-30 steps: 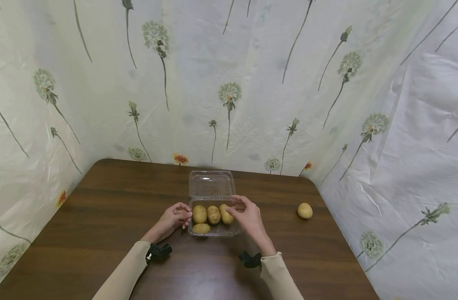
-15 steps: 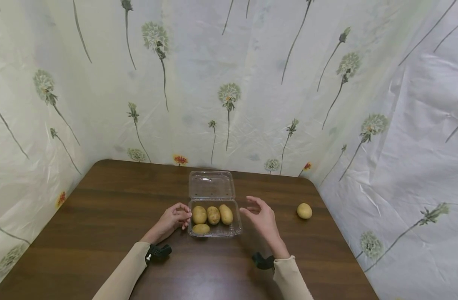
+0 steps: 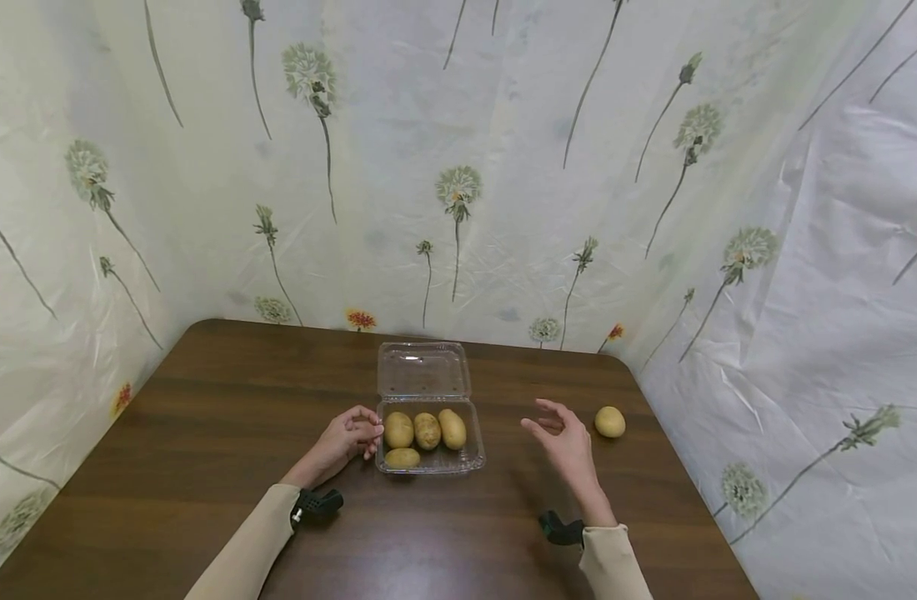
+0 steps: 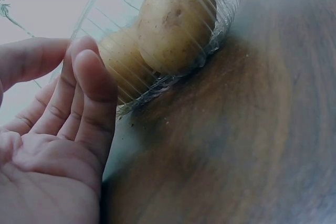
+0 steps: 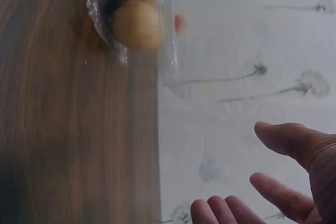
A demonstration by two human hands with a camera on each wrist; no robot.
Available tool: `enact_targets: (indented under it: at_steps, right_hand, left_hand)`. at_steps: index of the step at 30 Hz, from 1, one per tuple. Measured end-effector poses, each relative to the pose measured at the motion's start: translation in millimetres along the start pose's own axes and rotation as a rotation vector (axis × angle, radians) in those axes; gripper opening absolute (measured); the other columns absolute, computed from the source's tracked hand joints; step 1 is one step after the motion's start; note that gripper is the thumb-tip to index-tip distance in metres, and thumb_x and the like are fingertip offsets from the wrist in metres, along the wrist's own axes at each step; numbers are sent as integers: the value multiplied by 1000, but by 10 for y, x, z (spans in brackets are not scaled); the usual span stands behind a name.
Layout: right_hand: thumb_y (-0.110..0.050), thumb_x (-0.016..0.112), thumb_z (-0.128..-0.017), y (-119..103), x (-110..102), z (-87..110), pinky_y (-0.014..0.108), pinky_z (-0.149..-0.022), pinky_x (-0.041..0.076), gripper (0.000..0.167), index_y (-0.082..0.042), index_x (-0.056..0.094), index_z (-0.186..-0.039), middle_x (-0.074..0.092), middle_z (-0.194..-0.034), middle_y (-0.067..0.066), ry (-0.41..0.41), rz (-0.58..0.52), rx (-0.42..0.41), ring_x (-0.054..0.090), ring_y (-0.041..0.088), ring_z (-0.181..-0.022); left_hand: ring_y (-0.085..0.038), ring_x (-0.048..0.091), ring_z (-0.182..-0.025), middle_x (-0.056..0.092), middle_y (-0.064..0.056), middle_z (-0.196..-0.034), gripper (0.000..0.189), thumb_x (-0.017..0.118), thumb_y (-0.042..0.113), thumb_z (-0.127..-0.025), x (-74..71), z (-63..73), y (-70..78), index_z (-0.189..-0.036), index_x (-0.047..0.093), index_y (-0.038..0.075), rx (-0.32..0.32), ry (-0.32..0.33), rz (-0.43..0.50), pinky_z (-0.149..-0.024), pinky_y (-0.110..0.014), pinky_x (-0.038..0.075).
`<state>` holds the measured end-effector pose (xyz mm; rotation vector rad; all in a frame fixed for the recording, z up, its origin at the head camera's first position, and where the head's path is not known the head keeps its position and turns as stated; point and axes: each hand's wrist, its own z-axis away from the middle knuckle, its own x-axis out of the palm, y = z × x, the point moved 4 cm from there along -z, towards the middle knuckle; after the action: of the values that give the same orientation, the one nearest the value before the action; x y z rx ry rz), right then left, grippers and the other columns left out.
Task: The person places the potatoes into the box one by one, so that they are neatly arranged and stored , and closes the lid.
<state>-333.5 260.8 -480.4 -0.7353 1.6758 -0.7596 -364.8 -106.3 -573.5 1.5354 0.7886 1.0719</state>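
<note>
A clear plastic clamshell container [image 3: 471, 458] lies on the table with its lid [image 3: 424, 371] folded back. Several potatoes are inside, three in a row at the back, including one potato [image 3: 453, 429] at the right, and another potato [image 3: 403, 458] at the front left. My left hand [image 3: 348, 435] pinches the container's left rim between thumb and fingers, seen close in the left wrist view beside a potato [image 4: 176, 24]. My right hand [image 3: 567, 446] is in the air right of the container, thumb and fingers apart, holding nothing. A lone potato [image 3: 610, 422] rests just to its right.
The dark wooden table [image 3: 226, 433] reaches back to a flower-printed curtain [image 3: 383, 167] hanging behind and along both sides. Black wrist-worn cameras sit at both wrists, one camera [image 3: 322, 502] at the left.
My right hand has left the potato at the container's right side and moved rightward toward the lone potato. The left hand stays at the container's rim.
</note>
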Motion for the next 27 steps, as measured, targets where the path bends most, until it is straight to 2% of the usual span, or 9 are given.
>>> enact_targets:
  at_steps: [7, 14, 20, 27]
  right_hand:
    - [-40, 73, -85, 150, -200, -19, 47, -93, 51, 53, -14, 58, -128, 59, -131, 12, 57, 6, 14, 62, 31, -114]
    - [-39, 73, -85, 346, -417, -52, 49, -92, 50, 53, -15, 58, -130, 60, -129, 11, 130, 57, 69, 62, 31, -114]
    - [-43, 71, -86, 553, -599, -104, 50, -91, 50, 55, -12, 58, -129, 59, -130, 16, 219, 58, 113, 61, 34, -115]
    - [-44, 71, -86, 650, -733, -138, 51, -97, 45, 61, -8, 54, -133, 54, -135, 21, 266, 36, 138, 56, 40, -118]
  left_hand:
    - [-12, 56, -65, 59, -5, -81, 22, 61, 11, -94, 6, 9, 11, -106, 47, 0, 0, 5, 16, -56, -23, 48]
    - [-12, 56, -66, 60, -4, -81, 21, 61, 11, -94, 14, 17, 20, -106, 47, 1, 2, 4, 12, -57, -23, 49]
    - [-12, 57, -65, 60, -4, -80, 20, 61, 11, -94, 10, 11, 15, -105, 48, 1, 3, 12, 12, -57, -23, 49]
    - [-11, 57, -65, 60, -4, -79, 21, 61, 9, -94, 10, 9, 5, -106, 47, -1, 12, -2, 5, -56, -23, 49]
